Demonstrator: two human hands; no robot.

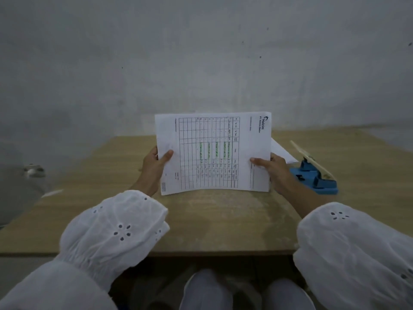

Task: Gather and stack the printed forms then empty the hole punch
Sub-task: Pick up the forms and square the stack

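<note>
Printed forms [213, 153] are showing as thin matt white paper, bowing slightly, with black grid ink and green highlighter strokes. Just right of the forms, the hole punch [316, 173] is looking like matt blue plastic or painted metal, can't tell, with a pale cream lever. Under the forms, the table [223, 220] is reading as matt, scuffed wood-grain laminate; sleeves [114, 227] are looking like white eyelet cotton cloth.
</note>
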